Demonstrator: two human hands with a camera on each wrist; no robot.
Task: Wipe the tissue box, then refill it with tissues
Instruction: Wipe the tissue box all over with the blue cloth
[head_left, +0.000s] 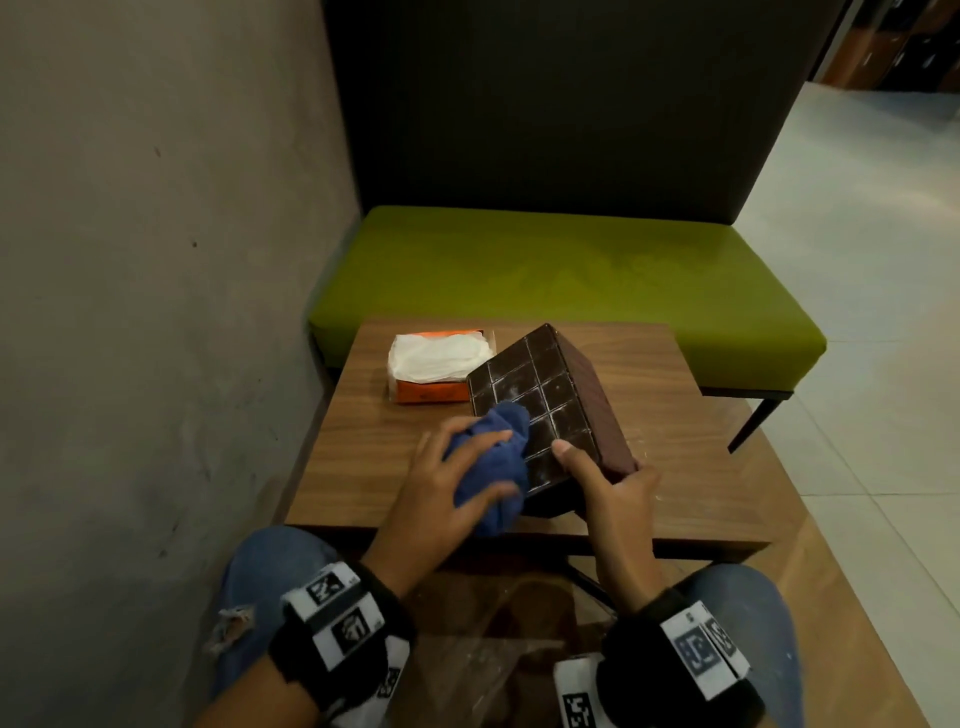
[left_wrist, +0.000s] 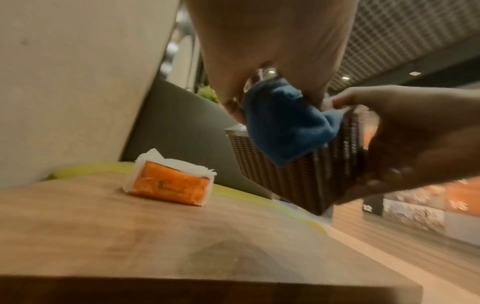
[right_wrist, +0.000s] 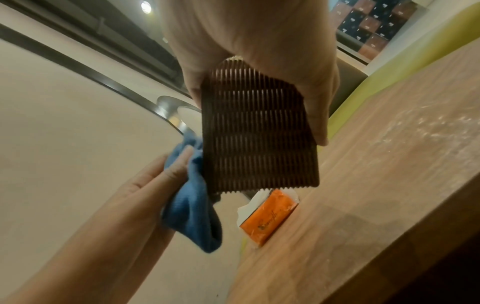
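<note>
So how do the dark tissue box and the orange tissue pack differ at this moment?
The dark tissue box is tilted and gripped by the right hand, while the orange tissue pack lies flat on the table, untouched. The box is dark brown with a dusty gridded face; the pack is orange with white tissues showing. The left hand presses a blue cloth on the box only. Both are rectangular.

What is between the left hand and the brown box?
A bunched blue cloth, gripped by the left hand and pressed on the tissue box. The head view shows it.
</note>
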